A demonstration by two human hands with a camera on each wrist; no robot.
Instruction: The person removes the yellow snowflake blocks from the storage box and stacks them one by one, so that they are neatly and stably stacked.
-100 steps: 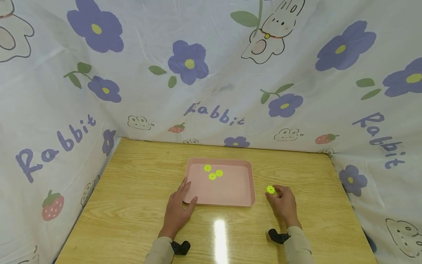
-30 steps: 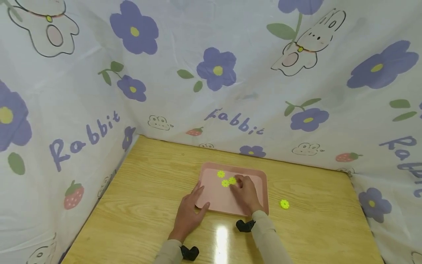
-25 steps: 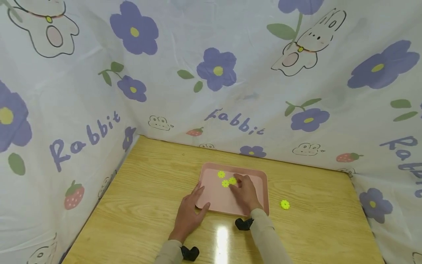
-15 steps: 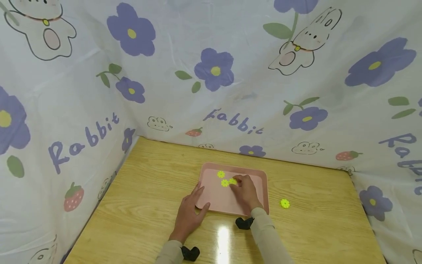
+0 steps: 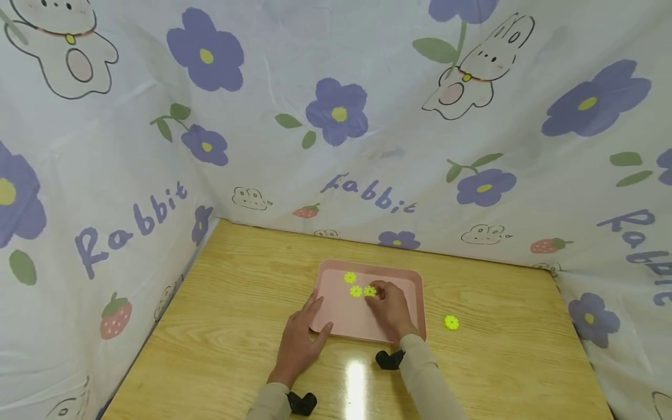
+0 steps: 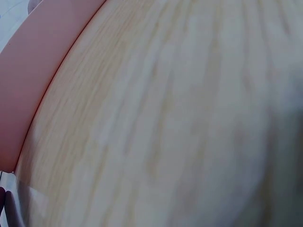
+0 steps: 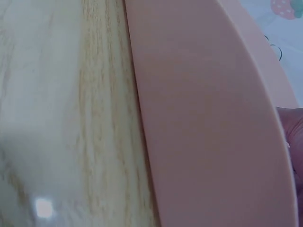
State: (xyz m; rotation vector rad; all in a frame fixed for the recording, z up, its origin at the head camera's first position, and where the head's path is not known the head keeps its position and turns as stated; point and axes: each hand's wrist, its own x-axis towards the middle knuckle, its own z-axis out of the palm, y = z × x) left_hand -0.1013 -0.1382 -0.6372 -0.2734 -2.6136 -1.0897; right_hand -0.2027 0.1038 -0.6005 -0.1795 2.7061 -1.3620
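A shallow pink tray (image 5: 341, 326) lies on the wooden table, with several bright yellow-green, flower-shaped discs in it. My right hand (image 5: 391, 306) reaches over the tray's right half, thumb and index finger pinching the rightmost disc (image 5: 370, 291). Close to its left lies another disc (image 5: 356, 291), and a third disc (image 5: 350, 277) sits farther back. My left hand (image 5: 300, 341) rests at the tray's front left corner, fingers extended along the left rim and thumb spread by the front rim. In the right wrist view, the tray wall (image 7: 208, 113) hides most of the right hand.
One more yellow-green disc (image 5: 451, 322) lies on the table (image 5: 504, 350) to the right of the tray. White cloth (image 5: 252, 116) printed with flowers and rabbits encloses the table at the back and both sides. Black wrist mounts (image 5: 389, 360) sit by both sleeves.
Earlier, my right hand held a disc right of the tray; that disc now lies on the table and the hand is over the tray. Lately the pinched disc has shifted slightly toward me.
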